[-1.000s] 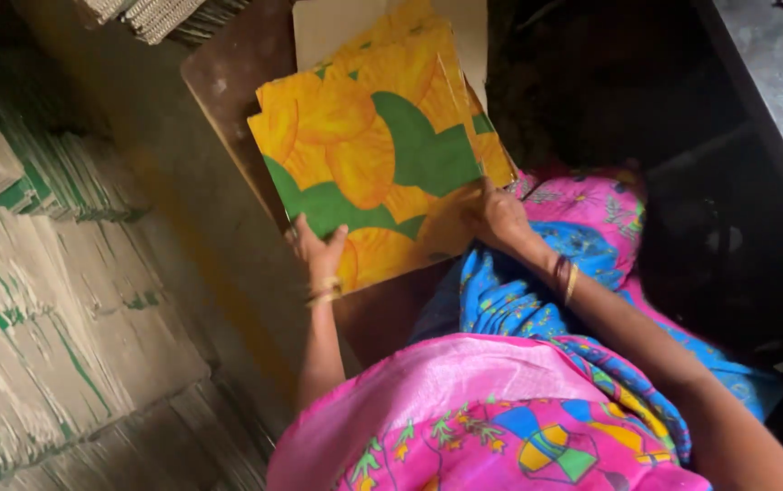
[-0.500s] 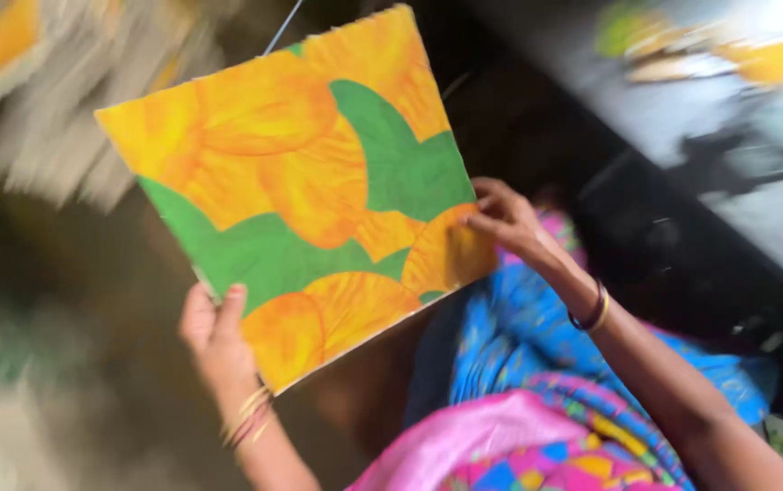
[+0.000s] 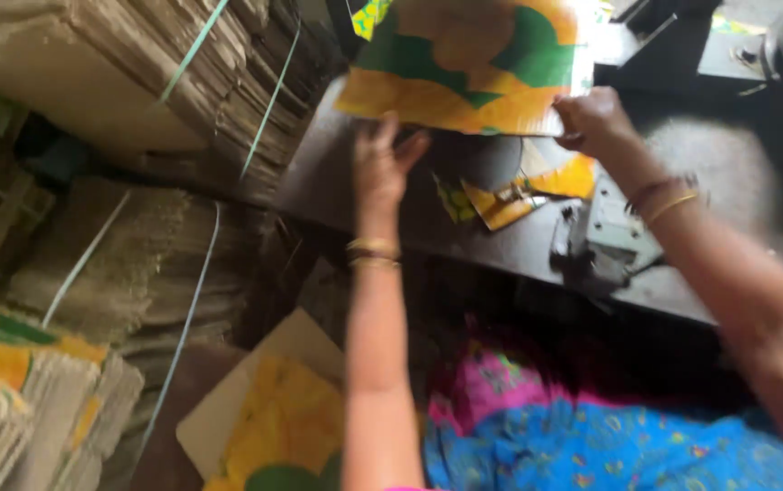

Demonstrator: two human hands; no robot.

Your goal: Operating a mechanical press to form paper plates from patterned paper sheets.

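Sheet (image 3: 468,68), yellow-green print, held over dark table (image 3: 337,182). Left hand (image 3: 382,164) open beneath its near edge, fingers spread. Right hand (image 3: 591,120) pinches its right corner.

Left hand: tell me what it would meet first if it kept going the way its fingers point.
The left hand points up the picture, fingers spread. Straight ahead, it would first meet the yellow-and-green printed sheet, whose lower edge its fingertips already seem to touch; blur leaves the depth uncertain.
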